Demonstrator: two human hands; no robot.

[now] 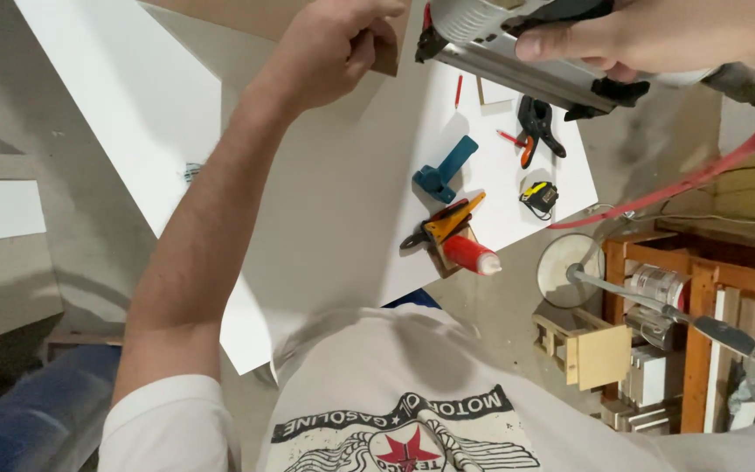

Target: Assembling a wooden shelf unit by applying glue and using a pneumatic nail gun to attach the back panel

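My left hand point(329, 39) is raised at the top middle, pinching the edge of a thin brown board point(386, 52) held above a white table point(325, 201). At the top right, my right hand point(648, 35) grips a grey and black pneumatic nail gun point(517, 48), its nose close to the brown board. A red air hose point(701, 170) curves away from the gun to the right. The board's upper part runs out of view.
On the white table lie a blue plastic tool point(445, 168), an orange-and-black clamp point(443, 223), a red glue bottle point(472, 255), a black clamp point(539, 127), a small tape measure point(539, 197) and a red pencil point(458, 90). A wooden rack point(701, 297) with cans stands at the right.
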